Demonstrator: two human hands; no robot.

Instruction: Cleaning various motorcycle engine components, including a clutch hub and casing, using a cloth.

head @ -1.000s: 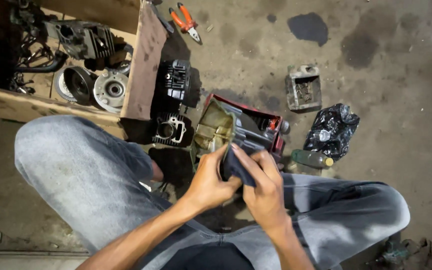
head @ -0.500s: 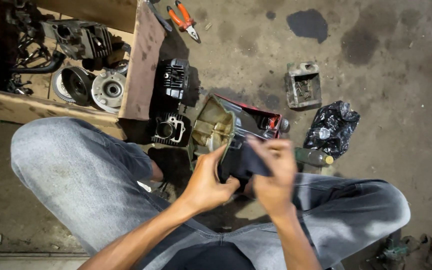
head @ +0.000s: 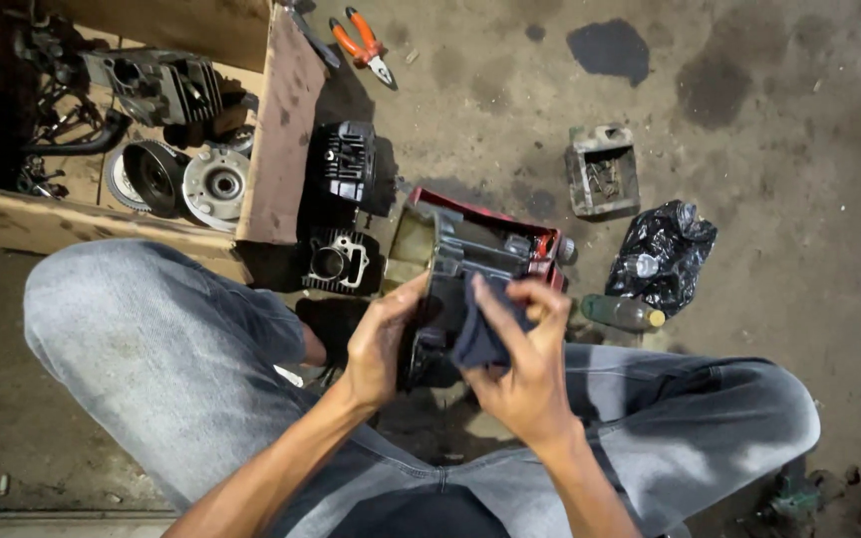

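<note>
My left hand (head: 381, 344) grips the side of a grey metal engine casing (head: 447, 261) that I hold upright between my knees. My right hand (head: 522, 371) presses a dark blue rag (head: 481, 324) against the casing's face, thumb and fingers pinched on the cloth. Behind the casing a red tray (head: 510, 221) lies on the stained concrete floor.
A black finned cylinder (head: 346, 164) and a cylinder block (head: 336, 264) sit to the left of the casing. A wooden crate (head: 286, 139) holds engine parts and a round hub (head: 216, 184). Orange pliers (head: 359, 42), a small metal box (head: 602, 171), a black plastic bag (head: 662, 254), and a bottle (head: 622, 313) lie around.
My right hand has shifted the rag from the casing's lower left edge over to its right face. The left hand keeps its hold, and the casing has turned slightly.
</note>
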